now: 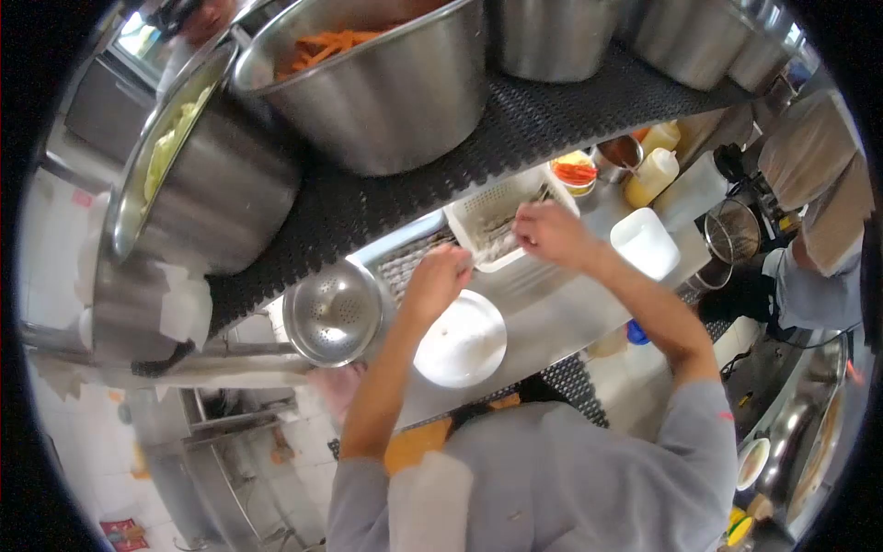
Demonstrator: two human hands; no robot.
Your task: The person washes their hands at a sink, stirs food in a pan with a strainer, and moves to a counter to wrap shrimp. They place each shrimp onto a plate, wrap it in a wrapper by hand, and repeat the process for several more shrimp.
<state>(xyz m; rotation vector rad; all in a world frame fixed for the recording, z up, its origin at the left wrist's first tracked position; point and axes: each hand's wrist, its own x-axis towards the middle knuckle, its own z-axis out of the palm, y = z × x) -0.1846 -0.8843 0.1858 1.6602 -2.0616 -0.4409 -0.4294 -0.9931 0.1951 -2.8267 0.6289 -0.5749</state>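
My right hand (pixel 554 235) is over the white perforated basket (pixel 467 208), its fingers curled in a pinch above greyish contents. Just left of the basket's near corner is my left hand (pixel 440 283), fingers closed together. What either hand pinches is too small to make out. Below my left hand, a round white plate (pixel 478 354) rests on the steel counter, with a small speck on it. A steel colander (pixel 333 313) sits left of my left forearm. To the right of my right wrist stands a white square container (pixel 644 243).
Overhead, a black-matted shelf (pixel 570 115) carries several steel pots, one with orange strips (pixel 326 48). Behind the basket stand a tub of red slices (pixel 574 172), a sauce pot (pixel 618 156) and a yellow squeeze bottle (pixel 651 177). Another person (pixel 809 290) is at the right.
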